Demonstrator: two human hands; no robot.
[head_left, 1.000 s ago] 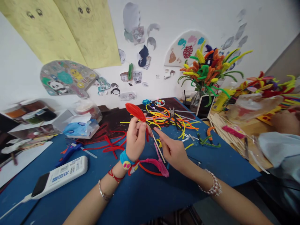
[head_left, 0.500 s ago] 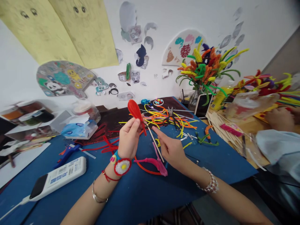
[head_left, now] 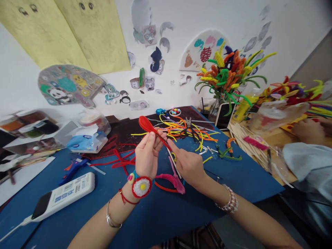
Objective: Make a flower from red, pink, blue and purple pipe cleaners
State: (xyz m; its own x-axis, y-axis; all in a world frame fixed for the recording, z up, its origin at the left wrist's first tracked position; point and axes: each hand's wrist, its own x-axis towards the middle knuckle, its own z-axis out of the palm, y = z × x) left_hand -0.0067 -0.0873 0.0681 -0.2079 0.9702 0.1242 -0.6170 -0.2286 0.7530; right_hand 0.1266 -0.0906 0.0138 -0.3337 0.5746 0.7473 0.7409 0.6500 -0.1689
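Note:
My left hand [head_left: 149, 152] is closed in a pinch on a red pipe-cleaner petal [head_left: 145, 123], held tilted with its rounded loop up and to the left. Its twisted red stem runs down to the right. My right hand [head_left: 189, 164] is closed at the lower end of that stem, index finger and thumb against it. A thin pale stick [head_left: 178, 172] shows just beside the right fingers; whether they grip it too is hidden. Below the hands lies a pink pipe-cleaner piece [head_left: 172, 180]. More red pipe cleaners [head_left: 120, 160] lie left of my left hand.
Loose coloured pipe cleaners [head_left: 176, 128] and black-handled pliers [head_left: 188, 129] lie behind the hands. A blue glue gun [head_left: 74, 171], white power bank [head_left: 64, 195] and tissue pack [head_left: 86, 140] stand left. A pipe-cleaner bouquet [head_left: 225, 74], phone [head_left: 225, 116] and another person's hand [head_left: 308, 129] are right.
The petal has tipped further left and its stem now slants toward my right hand. My right fingers have come in to the stem's end. My left hand has turned, showing more of its palm.

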